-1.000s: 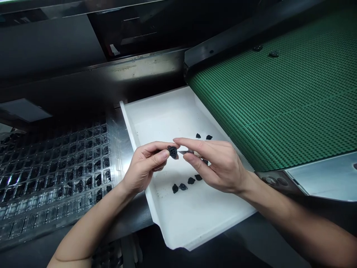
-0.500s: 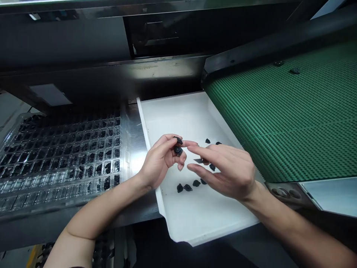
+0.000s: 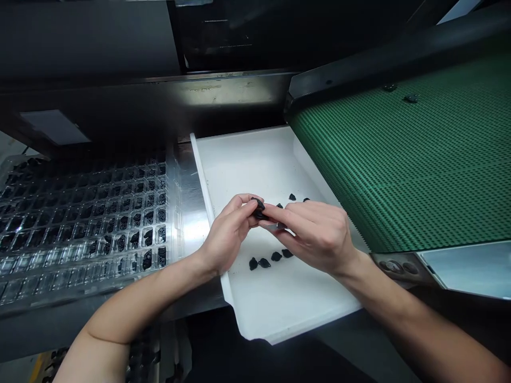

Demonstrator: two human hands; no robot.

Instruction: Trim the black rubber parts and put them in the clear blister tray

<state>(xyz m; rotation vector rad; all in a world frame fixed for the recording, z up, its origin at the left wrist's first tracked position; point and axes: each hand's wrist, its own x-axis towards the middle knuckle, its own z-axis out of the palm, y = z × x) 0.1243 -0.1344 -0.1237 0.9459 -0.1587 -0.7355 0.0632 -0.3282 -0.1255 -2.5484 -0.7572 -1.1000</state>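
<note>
My right hand (image 3: pixel 319 234) has closed in since a moment ago, meeting my left hand (image 3: pixel 231 234) mid-frame. Both grips now pinch the small black part (image 3: pixel 259 208) over the white tray (image 3: pixel 279 303).

- The small black part (image 3: pixel 258 208) is mostly hidden between the fingertips of both hands.
- The clear compartment tray (image 3: pixel 80 223) runs off the frame's left edge.
- The green conveyor belt (image 3: pixel 399 159) is cut off at right.

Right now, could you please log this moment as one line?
left hand: pinches black part | right hand: touches same part | below: white tray | left: clear cell tray
</note>
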